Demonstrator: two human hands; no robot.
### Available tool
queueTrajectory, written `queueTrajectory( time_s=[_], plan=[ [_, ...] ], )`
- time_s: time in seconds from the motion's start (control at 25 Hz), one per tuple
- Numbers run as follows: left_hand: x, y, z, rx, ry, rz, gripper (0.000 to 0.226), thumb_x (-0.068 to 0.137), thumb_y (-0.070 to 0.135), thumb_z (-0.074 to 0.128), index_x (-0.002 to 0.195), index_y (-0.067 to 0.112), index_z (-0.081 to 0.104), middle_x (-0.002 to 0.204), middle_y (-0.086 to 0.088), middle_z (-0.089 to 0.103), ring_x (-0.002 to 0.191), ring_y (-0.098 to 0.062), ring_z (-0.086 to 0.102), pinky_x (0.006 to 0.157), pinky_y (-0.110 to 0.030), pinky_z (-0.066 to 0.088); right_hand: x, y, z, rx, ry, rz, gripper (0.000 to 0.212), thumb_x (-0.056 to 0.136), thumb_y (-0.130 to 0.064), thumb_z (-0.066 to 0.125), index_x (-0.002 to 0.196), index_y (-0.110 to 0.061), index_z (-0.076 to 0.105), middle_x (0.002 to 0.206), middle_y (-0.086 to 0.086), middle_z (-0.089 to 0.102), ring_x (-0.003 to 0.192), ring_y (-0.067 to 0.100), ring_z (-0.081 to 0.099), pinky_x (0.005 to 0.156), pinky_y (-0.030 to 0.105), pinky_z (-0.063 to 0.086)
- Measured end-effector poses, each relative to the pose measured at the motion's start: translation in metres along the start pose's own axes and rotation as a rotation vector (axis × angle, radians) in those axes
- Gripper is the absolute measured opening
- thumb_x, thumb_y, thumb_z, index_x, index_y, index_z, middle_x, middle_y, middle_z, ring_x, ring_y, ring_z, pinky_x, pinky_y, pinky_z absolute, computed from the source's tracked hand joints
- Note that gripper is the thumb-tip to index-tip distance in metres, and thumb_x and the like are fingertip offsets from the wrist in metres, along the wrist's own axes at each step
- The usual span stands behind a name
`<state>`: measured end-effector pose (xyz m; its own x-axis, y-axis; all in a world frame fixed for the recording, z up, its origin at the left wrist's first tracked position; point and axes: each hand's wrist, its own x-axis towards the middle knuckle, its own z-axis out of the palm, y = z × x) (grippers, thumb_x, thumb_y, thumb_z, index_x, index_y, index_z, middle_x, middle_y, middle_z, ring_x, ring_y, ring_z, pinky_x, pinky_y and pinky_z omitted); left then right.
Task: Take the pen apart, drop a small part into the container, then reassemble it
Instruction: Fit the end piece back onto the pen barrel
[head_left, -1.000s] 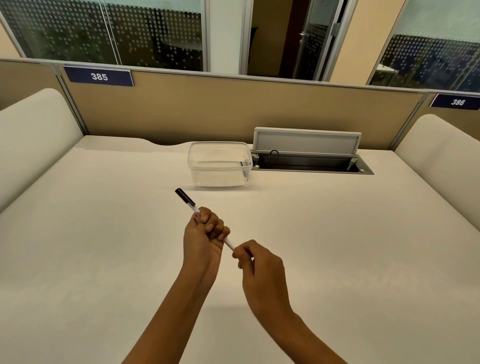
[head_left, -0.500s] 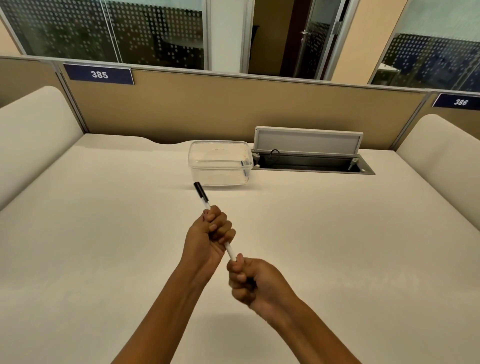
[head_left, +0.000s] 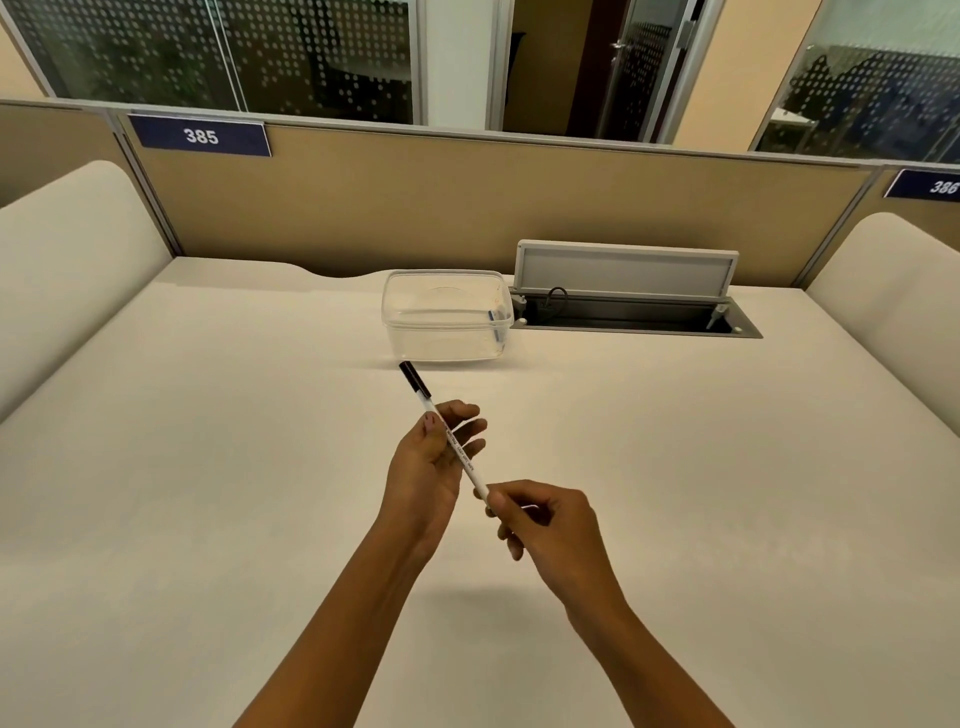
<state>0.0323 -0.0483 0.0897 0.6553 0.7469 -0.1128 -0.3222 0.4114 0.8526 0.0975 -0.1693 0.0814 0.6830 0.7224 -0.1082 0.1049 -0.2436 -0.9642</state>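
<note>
Desk scene, head view. A white pen (head_left: 452, 441) is held above the cream desk (head_left: 208, 467), its black cap (head_left: 413, 378) pointing to 11 o'clock. The right hand (head_left: 550, 525) pinches the pen's lower end between thumb and fingertips. The left hand (head_left: 428, 467) is loosened, fingers nearly straight, with the barrel lying across them beside the thumb. At 12 o'clock stands a clear plastic container (head_left: 447, 332); only a small bluish item at its right wall shows inside, too small to identify. At the container's 3 o'clock lies an open cable hatch (head_left: 628, 317).
</note>
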Motion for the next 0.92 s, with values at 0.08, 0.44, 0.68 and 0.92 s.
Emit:
queueTrajectory(
  time_s=[0.08, 0.44, 0.68, 0.92],
  plan=[
    [0.0, -0.004, 0.0, 0.175, -0.039, -0.004, 0.035, 0.1, 0.032, 0.03, 0.116, 0.022, 0.06, 0.122, 0.005, 0.062, 0.11, -0.016, 0.06, 0.091, -0.033, 0.049, 0.003, 0.001, -0.004, -0.015, -0.039, 0.002, 0.009, 0.083, -0.023, 0.069, 0.087, -0.018, 0.076, 0.072, -0.003, 0.073, 0.06, 0.012, 0.066, 0.057, 0.02, 0.054],
    [-0.014, -0.077, -0.052, 1.435, 0.101, -0.038, 0.062, 0.098, 0.044, 0.021, 0.15, 0.019, -0.004, 0.161, -0.001, -0.005, 0.147, -0.019, -0.005, 0.119, -0.038, 0.0, 0.008, 0.05, -0.017, -0.322, 0.47, -0.116, 0.003, 0.079, -0.015, 0.074, 0.082, -0.014, 0.075, 0.068, -0.005, 0.07, 0.063, 0.005, 0.064, 0.06, 0.01, 0.049],
    [-0.025, -0.103, -0.071, 1.808, 0.145, 0.118, 0.092, 0.072, 0.059, -0.036, 0.147, 0.012, -0.01, 0.158, -0.004, -0.011, 0.146, -0.024, -0.01, 0.118, -0.04, -0.008, 0.0, 0.085, -0.013, -0.51, 0.427, -0.043, 0.008, 0.083, -0.013, 0.069, 0.085, -0.008, 0.074, 0.072, 0.008, 0.069, 0.067, 0.021, 0.063, 0.065, 0.036, 0.055],
    [-0.024, -0.107, -0.073, 1.794, 0.156, 0.132, 0.093, 0.075, 0.056, -0.035, 0.149, 0.011, 0.0, 0.16, -0.006, 0.001, 0.147, -0.024, -0.001, 0.118, -0.041, -0.004, -0.003, 0.091, -0.008, -0.634, 0.401, -0.024, 0.014, 0.086, -0.015, 0.064, 0.077, -0.006, 0.07, 0.07, 0.008, 0.065, 0.062, 0.02, 0.057, 0.056, 0.025, 0.043]
  ],
)
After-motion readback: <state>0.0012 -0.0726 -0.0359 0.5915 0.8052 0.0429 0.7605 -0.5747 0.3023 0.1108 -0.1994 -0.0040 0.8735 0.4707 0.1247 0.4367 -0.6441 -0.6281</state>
